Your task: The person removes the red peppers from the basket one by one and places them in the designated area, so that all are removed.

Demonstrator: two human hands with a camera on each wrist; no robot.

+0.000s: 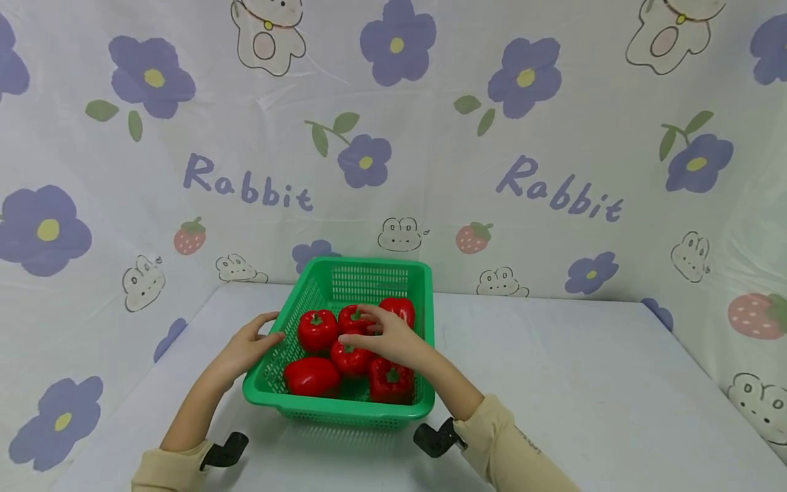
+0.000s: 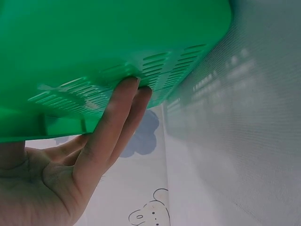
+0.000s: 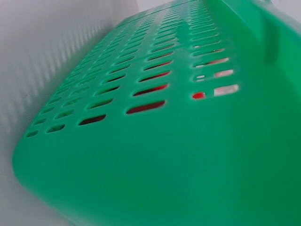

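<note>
Against basket (image 1: pixel 424 321) left rim, left hand (image 1: pixel 249 345), right hand (image 1: pixel 387 335) over peppers (image 1: pixel 316 330)

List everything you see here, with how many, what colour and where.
basket: one, green, slotted plastic, on the table near its front edge
peppers: six, red with green stems, inside the basket
table: one, white covering, under the basket
backdrop: one, white with purple flowers, rabbits, strawberries and the word Rabbit, behind and beside the table
wrist mounts: two, black, at the sleeve cuffs
sleeves: two, beige, at the bottom edge
left hand: one, straight fingers against the basket's left wall
right hand: one, inside the basket over the middle peppers; grip unclear
</note>
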